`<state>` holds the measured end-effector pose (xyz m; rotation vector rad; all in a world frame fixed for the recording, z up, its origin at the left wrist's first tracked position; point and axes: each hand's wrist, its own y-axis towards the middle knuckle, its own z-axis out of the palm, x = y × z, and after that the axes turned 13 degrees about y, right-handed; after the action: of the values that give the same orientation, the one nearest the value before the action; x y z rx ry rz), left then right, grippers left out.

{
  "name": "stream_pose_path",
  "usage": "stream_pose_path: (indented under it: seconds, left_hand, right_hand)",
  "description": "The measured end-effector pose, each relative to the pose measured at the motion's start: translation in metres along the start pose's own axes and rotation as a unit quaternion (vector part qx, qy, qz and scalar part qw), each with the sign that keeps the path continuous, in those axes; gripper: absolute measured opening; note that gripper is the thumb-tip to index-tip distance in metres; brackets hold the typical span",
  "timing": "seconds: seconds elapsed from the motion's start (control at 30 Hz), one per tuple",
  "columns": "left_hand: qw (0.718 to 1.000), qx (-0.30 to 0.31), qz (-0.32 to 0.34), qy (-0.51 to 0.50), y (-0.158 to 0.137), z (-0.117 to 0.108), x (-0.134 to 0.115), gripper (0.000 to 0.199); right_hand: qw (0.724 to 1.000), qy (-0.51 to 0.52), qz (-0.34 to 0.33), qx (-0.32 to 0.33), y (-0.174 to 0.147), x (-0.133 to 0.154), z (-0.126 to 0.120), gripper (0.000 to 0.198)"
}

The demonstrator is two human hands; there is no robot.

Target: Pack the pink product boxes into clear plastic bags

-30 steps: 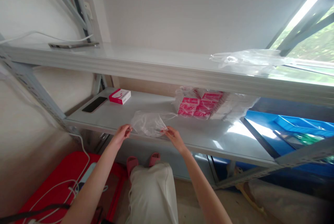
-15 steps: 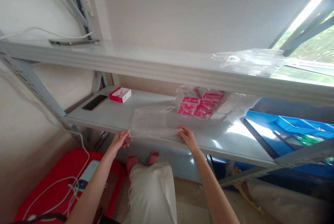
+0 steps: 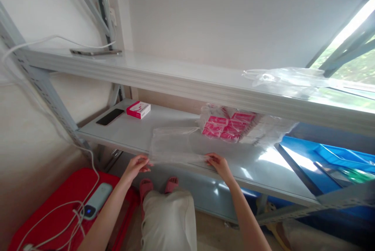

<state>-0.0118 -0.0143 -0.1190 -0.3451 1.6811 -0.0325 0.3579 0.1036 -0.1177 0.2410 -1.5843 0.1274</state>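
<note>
A clear plastic bag (image 3: 172, 145) lies flat on the grey middle shelf, its handles pointing right. My left hand (image 3: 138, 166) pinches its near left corner at the shelf's front edge. At the near right end, my right hand (image 3: 218, 164) has its fingers closed on one of the bag's handles. Behind and to the right sits a clear bag full of pink-and-white boxes (image 3: 228, 124). One pink-and-white box (image 3: 138, 109) stands alone at the back left, beside a dark phone (image 3: 110, 116).
Crumpled clear bags (image 3: 284, 79) and a thin flat device (image 3: 95, 52) rest on the upper shelf (image 3: 175, 79), which overhangs the back. Blue bins (image 3: 336, 157) stand at right. A red stool (image 3: 58, 204) at left carries a power bank (image 3: 96, 201) and white cables.
The camera view has shifted, so the shelf sits slightly lower. The bag's near edge is now pulled straighter between my hands; the other items have stayed put.
</note>
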Motion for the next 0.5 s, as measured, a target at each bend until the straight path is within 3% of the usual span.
stream_pose_path:
  seconds: [0.13, 0.3, 0.5]
  left_hand:
    - [0.999, 0.021, -0.024, -0.012, -0.002, 0.010, 0.009, 0.053]
    - [1.000, -0.002, -0.016, -0.012, 0.004, 0.018, 0.002, 0.055]
    - [0.998, -0.059, 0.021, -0.006, 0.012, -0.009, -0.005, 0.054]
  right_hand:
    - [0.998, -0.061, 0.000, 0.028, 0.002, -0.001, -0.009, 0.046]
    - [0.986, -0.144, -0.024, 0.076, -0.003, 0.005, -0.007, 0.037]
    - [0.976, -0.198, -0.049, 0.076, -0.009, 0.007, 0.017, 0.031]
